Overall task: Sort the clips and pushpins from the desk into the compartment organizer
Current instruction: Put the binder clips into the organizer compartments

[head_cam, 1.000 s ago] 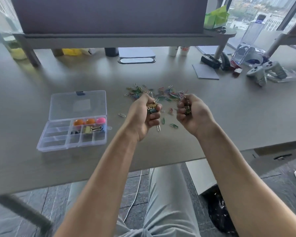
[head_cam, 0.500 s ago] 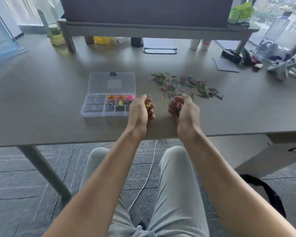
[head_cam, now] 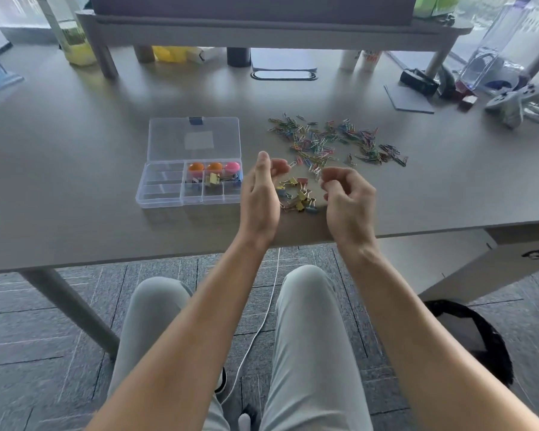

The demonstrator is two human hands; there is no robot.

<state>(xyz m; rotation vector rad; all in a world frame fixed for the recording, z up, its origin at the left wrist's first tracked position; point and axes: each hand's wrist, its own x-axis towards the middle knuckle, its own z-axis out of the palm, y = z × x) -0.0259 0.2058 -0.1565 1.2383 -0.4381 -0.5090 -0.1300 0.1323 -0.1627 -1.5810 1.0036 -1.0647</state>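
A clear compartment organizer point(head_cam: 159, 203) lies open on the desk, its lid point(head_cam: 196, 138) folded back. Its upper cells hold two orange and one pink round pieces point(head_cam: 213, 167), with binder clips point(head_cam: 214, 179) in the cells below. Right of it, a small heap of coloured binder clips point(head_cam: 297, 195) lies on the desk between my hands. My left hand point(head_cam: 260, 197) stands edge-on beside the heap, fingers relaxed and holding nothing. My right hand point(head_cam: 349, 202) hovers on the other side with loosely curled fingers; I see nothing in them. Many coloured paper clips point(head_cam: 333, 141) are scattered farther back.
A grey monitor stand point(head_cam: 106, 48) spans the back of the desk, with bottles and cups under it. At the far right lie a grey pad point(head_cam: 408, 99), a black stapler point(head_cam: 417, 82) and a game controller point(head_cam: 511, 102). The desk's front edge point(head_cam: 137, 256) runs just below my wrists.
Both hands held fistfuls of binder clips before; they have let go, and the clips now lie in a heap on the desk between them. The camera has also pulled back.
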